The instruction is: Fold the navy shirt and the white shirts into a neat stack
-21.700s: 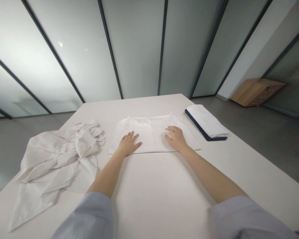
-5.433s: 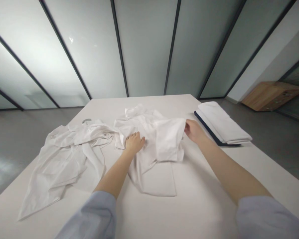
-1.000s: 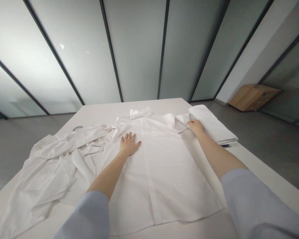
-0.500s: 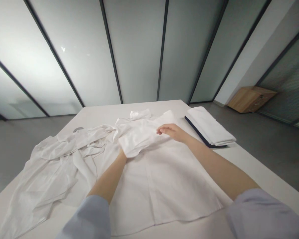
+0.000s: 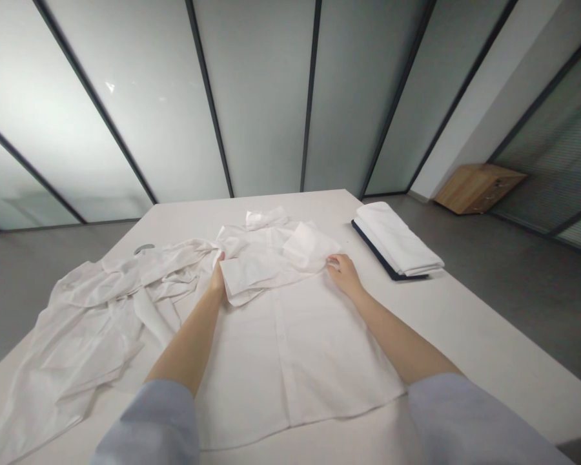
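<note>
A white shirt lies spread on the white table, its collar at the far end. One sleeve is folded across the chest toward the left. My left hand grips the sleeve's left end, most of its fingers hidden under the cloth. My right hand pinches the fold at the shirt's right shoulder, fingers closed on the fabric.
A heap of crumpled white garments covers the table's left part, with a hanger hook behind it. A stack of folded white cloth on a dark item sits at the far right. A wooden cabinet stands on the floor beyond.
The right sleeve has been brought across the shirt to the left. My right hand went back to the right shoulder fold; my left hand slid left and took the sleeve's end.
</note>
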Action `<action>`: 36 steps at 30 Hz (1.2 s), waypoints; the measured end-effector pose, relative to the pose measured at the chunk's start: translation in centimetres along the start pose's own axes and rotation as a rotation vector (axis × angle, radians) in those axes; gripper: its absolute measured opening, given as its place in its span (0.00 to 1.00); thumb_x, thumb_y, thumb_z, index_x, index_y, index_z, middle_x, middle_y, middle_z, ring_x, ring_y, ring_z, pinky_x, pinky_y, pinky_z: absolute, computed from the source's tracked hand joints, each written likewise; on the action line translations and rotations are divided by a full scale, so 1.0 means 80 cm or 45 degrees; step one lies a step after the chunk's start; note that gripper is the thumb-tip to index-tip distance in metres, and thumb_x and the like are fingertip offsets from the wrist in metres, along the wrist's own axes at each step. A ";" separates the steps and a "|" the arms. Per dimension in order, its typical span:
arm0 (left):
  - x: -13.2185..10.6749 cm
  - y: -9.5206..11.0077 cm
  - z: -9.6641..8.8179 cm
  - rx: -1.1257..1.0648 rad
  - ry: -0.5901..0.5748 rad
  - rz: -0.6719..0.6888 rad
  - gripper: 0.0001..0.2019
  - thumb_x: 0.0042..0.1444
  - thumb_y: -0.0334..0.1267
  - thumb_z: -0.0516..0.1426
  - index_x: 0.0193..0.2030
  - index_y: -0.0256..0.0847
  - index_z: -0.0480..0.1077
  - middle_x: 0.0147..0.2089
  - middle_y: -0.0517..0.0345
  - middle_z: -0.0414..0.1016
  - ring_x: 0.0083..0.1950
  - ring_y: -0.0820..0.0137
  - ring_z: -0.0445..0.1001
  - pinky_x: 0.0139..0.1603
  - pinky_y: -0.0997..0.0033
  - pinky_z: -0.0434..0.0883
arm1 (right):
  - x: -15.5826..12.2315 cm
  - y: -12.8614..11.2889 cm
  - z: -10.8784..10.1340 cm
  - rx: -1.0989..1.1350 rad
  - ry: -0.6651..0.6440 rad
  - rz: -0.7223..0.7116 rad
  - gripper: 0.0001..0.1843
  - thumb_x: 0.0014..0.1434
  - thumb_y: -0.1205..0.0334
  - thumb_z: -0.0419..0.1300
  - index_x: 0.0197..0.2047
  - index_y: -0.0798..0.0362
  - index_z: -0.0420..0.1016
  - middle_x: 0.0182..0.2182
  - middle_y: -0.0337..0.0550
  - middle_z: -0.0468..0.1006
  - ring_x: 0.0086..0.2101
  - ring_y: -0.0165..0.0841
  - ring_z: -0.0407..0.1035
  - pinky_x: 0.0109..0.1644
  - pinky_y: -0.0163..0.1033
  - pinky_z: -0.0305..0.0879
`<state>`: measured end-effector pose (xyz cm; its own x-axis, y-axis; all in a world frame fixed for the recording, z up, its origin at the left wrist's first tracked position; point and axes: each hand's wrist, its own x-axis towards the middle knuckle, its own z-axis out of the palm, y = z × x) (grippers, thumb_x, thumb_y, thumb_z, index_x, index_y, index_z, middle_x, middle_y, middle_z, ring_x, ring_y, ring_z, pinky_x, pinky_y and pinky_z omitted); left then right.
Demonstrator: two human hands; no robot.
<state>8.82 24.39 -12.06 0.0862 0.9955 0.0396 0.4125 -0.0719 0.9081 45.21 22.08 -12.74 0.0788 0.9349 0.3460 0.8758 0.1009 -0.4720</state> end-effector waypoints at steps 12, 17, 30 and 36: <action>-0.056 0.044 -0.040 -0.745 0.149 -0.508 0.20 0.49 0.35 0.62 0.51 0.37 0.70 0.40 0.49 0.81 0.39 0.59 0.81 0.40 0.58 0.79 | -0.005 -0.021 0.003 -0.438 -0.260 -0.037 0.35 0.62 0.57 0.48 0.69 0.65 0.47 0.62 0.64 0.63 0.60 0.47 0.58 0.61 0.49 0.55; -0.109 0.040 -0.073 -0.824 0.152 -0.555 0.23 0.43 0.27 0.63 0.50 0.35 0.72 0.38 0.48 0.81 0.36 0.60 0.81 0.34 0.65 0.79 | 0.004 -0.007 -0.005 -0.391 -0.243 0.030 0.37 0.62 0.57 0.50 0.69 0.65 0.45 0.58 0.63 0.68 0.57 0.47 0.63 0.59 0.50 0.57; -0.150 0.047 -0.078 -0.829 -0.322 -0.397 0.16 0.41 0.34 0.68 0.41 0.37 0.77 0.35 0.54 0.79 0.34 0.70 0.76 0.36 0.73 0.74 | 0.037 0.008 -0.006 -0.509 -0.181 -0.071 0.30 0.61 0.54 0.54 0.65 0.52 0.60 0.64 0.55 0.60 0.58 0.51 0.58 0.57 0.53 0.58; -0.151 0.083 -0.036 -1.143 -0.429 -0.054 0.14 0.47 0.35 0.66 0.42 0.40 0.76 0.40 0.57 0.78 0.41 0.70 0.76 0.55 0.62 0.70 | 0.059 0.008 -0.009 -0.475 -0.221 -0.165 0.21 0.63 0.62 0.48 0.55 0.50 0.74 0.54 0.50 0.74 0.53 0.46 0.65 0.55 0.49 0.60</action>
<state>7.86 12.08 -5.32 0.4008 0.9162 0.0043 -0.4152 0.1774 0.8923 46.46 26.35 -10.84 -0.0969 0.9691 0.2269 0.9879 0.1214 -0.0969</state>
